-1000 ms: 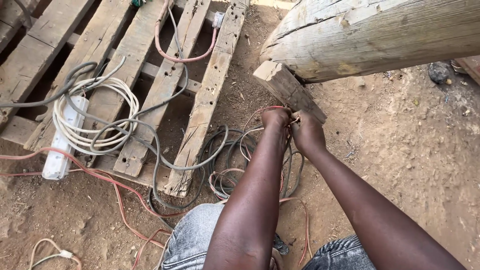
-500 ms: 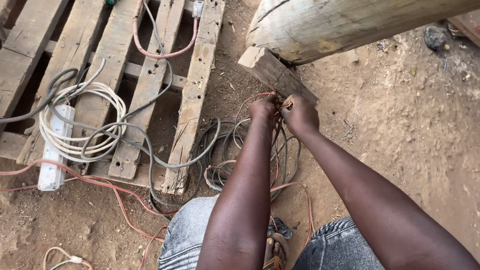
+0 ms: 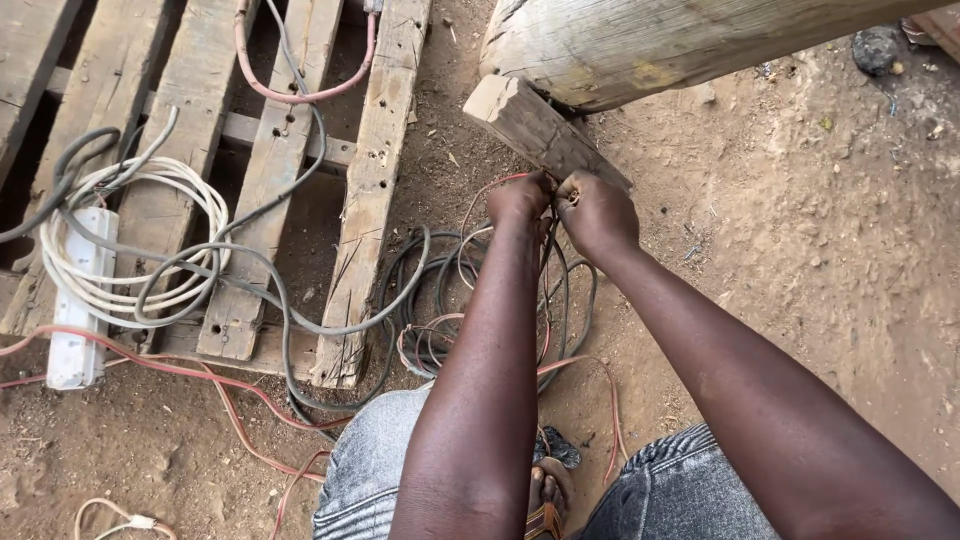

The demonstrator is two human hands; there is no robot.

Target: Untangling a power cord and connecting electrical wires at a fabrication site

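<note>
My left hand (image 3: 520,198) and my right hand (image 3: 596,212) meet just below the end of a short wooden block (image 3: 535,127), fingers pinched together on thin wire ends (image 3: 555,198). A thin red wire (image 3: 490,190) loops up to my left hand. Beneath my forearms lies a tangle of dark grey cables (image 3: 440,290) on the dirt. What sits exactly between the fingertips is too small to make out.
A wooden pallet (image 3: 370,190) lies at left, carrying a coil of white cable (image 3: 130,250), a white power strip (image 3: 80,300) and a pink hose loop (image 3: 300,95). A thick log (image 3: 680,40) crosses the top. Red wires (image 3: 230,400) trail over the dirt. My knees in grey jeans (image 3: 370,470) are below.
The view has shifted slightly, so the pallet and log sit higher and more to the left. Both hands stay together at the same spot on the wires.
</note>
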